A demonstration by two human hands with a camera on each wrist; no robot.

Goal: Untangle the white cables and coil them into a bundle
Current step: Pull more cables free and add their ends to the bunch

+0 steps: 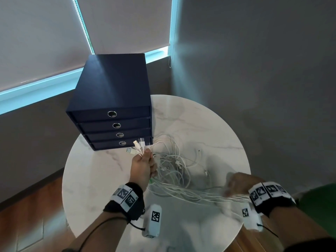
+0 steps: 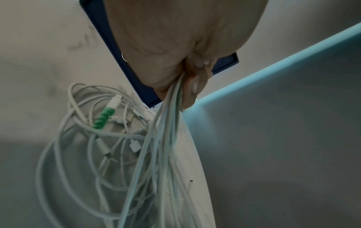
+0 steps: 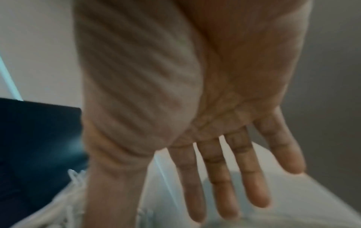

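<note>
On the round marble surface (image 1: 94, 171), just right of a dark blue drawer box (image 1: 111, 99), the white cables (image 1: 172, 160) lie in a loose tangle. The left hand (image 1: 143, 168) grips a gathered bunch of them, its fingers (image 2: 192, 86) curled tight round the strands, with the plug ends (image 1: 139, 145) sticking out above the fist toward the box. From the fist the strands run rightward to the near right edge, by the right hand (image 1: 238, 184). That hand is blurred, its fingers (image 3: 220, 182) straight and spread, holding nothing. A green spiral sleeve (image 2: 103, 118) marks one cable in the heap. The risk is likely snagging: loose plugs in the pile could catch in loops as strands are pulled through, tightening knots, and slack near the edge could slip off.
</note>
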